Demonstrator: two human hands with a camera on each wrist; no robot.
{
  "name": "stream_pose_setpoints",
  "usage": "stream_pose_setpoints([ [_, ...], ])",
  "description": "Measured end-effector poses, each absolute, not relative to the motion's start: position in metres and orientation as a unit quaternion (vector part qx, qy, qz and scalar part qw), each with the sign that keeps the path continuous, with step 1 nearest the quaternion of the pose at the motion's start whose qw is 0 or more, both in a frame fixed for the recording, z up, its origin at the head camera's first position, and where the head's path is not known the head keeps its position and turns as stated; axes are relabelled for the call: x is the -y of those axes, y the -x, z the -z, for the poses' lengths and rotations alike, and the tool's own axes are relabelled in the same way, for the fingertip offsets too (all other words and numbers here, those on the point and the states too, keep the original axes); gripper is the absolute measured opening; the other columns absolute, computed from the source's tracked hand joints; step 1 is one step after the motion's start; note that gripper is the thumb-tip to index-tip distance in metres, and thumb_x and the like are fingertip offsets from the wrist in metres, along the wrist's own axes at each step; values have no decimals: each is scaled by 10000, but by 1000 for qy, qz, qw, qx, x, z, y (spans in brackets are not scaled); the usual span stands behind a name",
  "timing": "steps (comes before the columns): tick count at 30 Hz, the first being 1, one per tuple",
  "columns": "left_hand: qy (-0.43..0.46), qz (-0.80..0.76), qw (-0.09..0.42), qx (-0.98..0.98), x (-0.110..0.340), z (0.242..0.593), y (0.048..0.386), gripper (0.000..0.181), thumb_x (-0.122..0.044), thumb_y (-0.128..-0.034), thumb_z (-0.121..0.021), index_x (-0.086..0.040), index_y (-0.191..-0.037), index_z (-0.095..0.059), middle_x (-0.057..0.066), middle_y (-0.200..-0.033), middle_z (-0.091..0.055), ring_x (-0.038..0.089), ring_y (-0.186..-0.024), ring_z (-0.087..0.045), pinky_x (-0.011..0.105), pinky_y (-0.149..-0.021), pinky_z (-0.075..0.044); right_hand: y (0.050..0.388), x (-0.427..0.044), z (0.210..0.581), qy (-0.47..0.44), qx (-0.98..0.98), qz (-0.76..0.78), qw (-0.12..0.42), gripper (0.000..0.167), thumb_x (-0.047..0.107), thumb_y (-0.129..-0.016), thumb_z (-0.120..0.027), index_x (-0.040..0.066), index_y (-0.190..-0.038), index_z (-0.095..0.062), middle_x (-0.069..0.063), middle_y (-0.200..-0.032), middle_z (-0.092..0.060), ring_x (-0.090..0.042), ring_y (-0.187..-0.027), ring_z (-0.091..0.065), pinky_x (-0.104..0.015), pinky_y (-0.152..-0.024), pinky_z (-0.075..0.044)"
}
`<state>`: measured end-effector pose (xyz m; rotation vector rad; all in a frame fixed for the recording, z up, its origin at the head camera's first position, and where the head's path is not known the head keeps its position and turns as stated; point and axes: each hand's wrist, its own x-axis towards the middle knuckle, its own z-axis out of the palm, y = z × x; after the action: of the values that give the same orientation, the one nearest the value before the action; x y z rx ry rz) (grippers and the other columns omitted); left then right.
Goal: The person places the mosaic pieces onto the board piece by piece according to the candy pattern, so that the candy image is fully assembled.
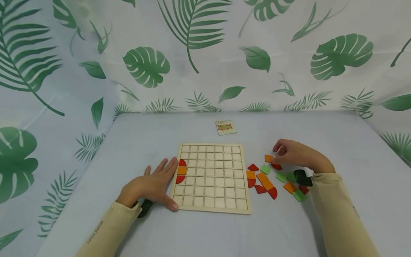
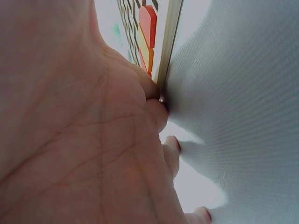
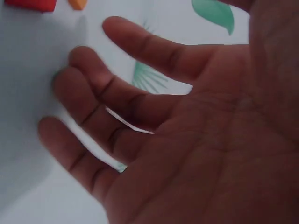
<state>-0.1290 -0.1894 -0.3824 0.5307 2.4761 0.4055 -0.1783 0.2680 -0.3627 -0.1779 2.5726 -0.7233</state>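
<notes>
A pale wooden grid board (image 1: 210, 178) lies flat on the table. Along its left column sit a red quarter-circle piece (image 1: 182, 163), an orange square (image 1: 181, 170) and another red quarter-circle (image 1: 180, 179). My left hand (image 1: 152, 185) is spread against the board's left edge, thumb at the near corner. To the right of the board, my right hand (image 1: 297, 155) hovers with loosely bent fingers beside an orange square (image 1: 268, 158) and a red piece (image 1: 277, 166). In the right wrist view, nothing shows between the fingers (image 3: 74, 88), and a red piece (image 3: 32, 4) lies beyond them.
Loose orange, red and green pieces (image 1: 267, 184) are scattered right of the board, some under the right wrist, such as a green one (image 1: 299, 195). A small pattern card (image 1: 226, 127) lies behind the board. A leaf-print cloth (image 1: 205, 82) hangs at the back.
</notes>
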Motion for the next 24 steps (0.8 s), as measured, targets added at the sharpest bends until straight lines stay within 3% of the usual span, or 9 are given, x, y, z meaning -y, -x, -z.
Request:
stream_pose_setpoints([
  [7, -199, -149, 284, -926, 191, 385, 130, 1461, -535, -731, -976, -39, -1719, -22, 123, -1796, 11, 351, -1637, 84, 753, -1205, 16, 179, -268, 369, 58, -942, 204, 260, 576, 315, -894, -850, -44, -1250, -573, -277, -1228, -615, -442, -1100, -567, -596, -922, -537],
  [11, -200, -153, 286, -925, 191, 384, 130, 1457, -529, -736, -976, -38, -1718, -18, 121, -1796, 16, 349, -1637, 91, 747, -1208, 23, 179, -266, 371, 61, -944, 195, 258, 487, 266, -900, -840, -51, -1192, -613, -214, -1137, -653, -399, -1035, -590, -561, -895, -560],
  [18, -197, -148, 286, -926, 191, 384, 130, 1459, -532, -736, -975, -42, -1719, -15, 117, -1797, 15, 343, -1638, 89, 736, -1215, 22, 180, -264, 367, 76, -947, 207, 231, 193, 149, -955, -756, -21, -1019, -691, -102, -912, -651, -294, -858, -593, -444, -772, -565],
  [24, -196, -146, 288, -926, 191, 385, 131, 1458, -532, -736, -974, -48, -1720, -13, 112, -1797, 19, 339, -1638, 94, 737, -1214, 24, 178, -265, 363, 49, -948, 189, 250, 257, 177, -934, -778, -15, -1052, -654, -128, -944, -629, -336, -918, -580, -447, -760, -543],
])
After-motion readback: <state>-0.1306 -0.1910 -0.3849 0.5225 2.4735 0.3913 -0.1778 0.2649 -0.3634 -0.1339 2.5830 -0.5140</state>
